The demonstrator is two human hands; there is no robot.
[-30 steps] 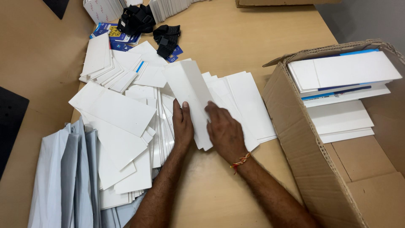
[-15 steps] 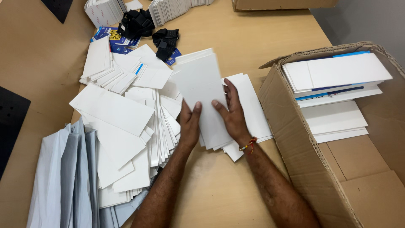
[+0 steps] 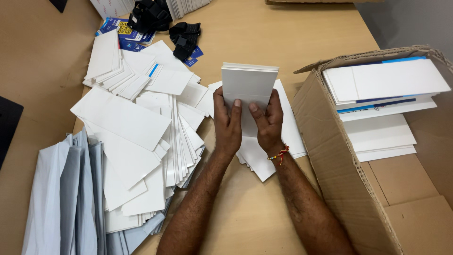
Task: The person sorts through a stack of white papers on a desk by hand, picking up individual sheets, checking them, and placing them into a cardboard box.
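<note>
Two hands squaring one stack of white cards above the table.

The left hand (image 3: 228, 123) and right hand (image 3: 268, 122) each close their grip on one upright stack of white rectangular cards (image 3: 248, 87), thumbs on its face, over the light wooden table (image 3: 264, 38). One open brown cardboard box (image 3: 330, 156) stands just right; two black straps (image 3: 167, 26) lie well apart.

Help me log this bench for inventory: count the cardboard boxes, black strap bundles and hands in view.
Cardboard boxes: 1
Black strap bundles: 2
Hands, left hand and right hand, both gripping the white card stack: 2
Total: 5
</note>
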